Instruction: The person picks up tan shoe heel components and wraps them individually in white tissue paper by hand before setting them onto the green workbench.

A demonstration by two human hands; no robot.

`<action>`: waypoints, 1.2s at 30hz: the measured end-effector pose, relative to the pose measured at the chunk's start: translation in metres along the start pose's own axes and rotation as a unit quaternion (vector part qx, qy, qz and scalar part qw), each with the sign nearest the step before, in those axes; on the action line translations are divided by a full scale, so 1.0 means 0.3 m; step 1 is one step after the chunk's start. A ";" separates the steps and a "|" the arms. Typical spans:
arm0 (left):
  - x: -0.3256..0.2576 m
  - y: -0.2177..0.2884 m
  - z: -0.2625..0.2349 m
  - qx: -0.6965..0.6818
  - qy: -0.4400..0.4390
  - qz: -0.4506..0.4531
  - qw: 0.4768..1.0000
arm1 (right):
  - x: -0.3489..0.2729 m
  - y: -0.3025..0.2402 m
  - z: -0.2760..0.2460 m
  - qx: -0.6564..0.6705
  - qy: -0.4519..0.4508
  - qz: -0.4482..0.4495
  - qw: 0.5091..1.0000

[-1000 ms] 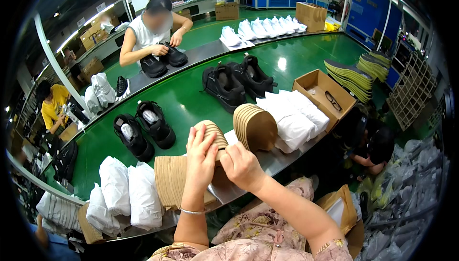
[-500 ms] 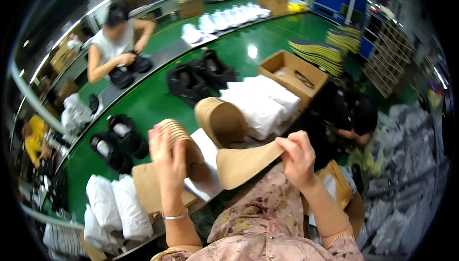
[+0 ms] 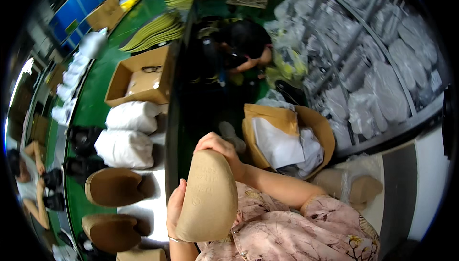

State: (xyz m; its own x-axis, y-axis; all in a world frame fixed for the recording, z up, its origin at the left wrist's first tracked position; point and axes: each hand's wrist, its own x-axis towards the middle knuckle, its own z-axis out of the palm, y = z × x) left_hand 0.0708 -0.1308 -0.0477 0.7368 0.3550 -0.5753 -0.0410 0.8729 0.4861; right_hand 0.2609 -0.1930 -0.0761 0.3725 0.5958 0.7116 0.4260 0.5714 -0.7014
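Observation:
Both hands hold a tan moulded-pulp shoe insert [image 3: 208,199], broad and rounded, with faint embossed marks on its face. My left hand [image 3: 175,207] grips its left edge, thumb up, with most of the fingers hidden behind it. Around the upper end curls my right hand [image 3: 219,147]. On the bench left of my hands stand two stacks of similar brown inserts, one stack [image 3: 112,188] farther off and another stack [image 3: 107,233] nearer. White wrapped bundles [image 3: 125,147] lie beyond them.
An open cardboard box [image 3: 138,77] stands farther along the green bench, near stacked yellow-green insoles [image 3: 155,31]. A person [image 3: 246,41] crouches ahead. Right of them is a rack of bagged grey pieces [image 3: 373,88]. An open carton [image 3: 315,136] holds white paper. Another person works at far left.
My view has swung right. My left hand has left the insert stack and now grips the insert that my right hand held alone. The insert has turned its broad face up.

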 end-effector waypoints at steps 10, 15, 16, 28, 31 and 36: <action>0.227 -0.064 -0.061 0.043 0.050 0.077 0.995 | -0.402 0.335 -0.285 -0.216 0.205 0.370 0.880; 0.293 -0.096 -0.057 0.029 0.067 0.043 0.996 | -0.747 0.692 -0.494 -0.325 0.305 0.503 0.741; 0.300 -0.095 -0.040 0.048 0.075 0.048 0.995 | -0.775 0.746 -0.514 -0.312 0.320 0.518 0.730; 0.387 -0.108 -0.056 0.041 0.117 0.023 0.992 | -0.781 0.961 -0.488 -0.310 0.404 0.611 0.606; 0.424 -0.118 -0.052 0.039 0.111 0.008 0.993 | -0.803 0.952 -0.521 -0.213 0.434 0.592 0.644; 0.427 -0.104 -0.039 0.074 0.092 0.015 0.993 | -0.784 0.892 -0.577 -0.301 0.292 0.632 0.651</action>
State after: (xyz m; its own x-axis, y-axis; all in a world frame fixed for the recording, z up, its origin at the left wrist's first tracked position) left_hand 0.1585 -0.1086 -0.1441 0.6009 0.4464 -0.6630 0.0496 0.8071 0.5883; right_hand 0.4301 -0.2779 -0.4242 0.9147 -0.0420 -0.4021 -0.3456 -0.5973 -0.7238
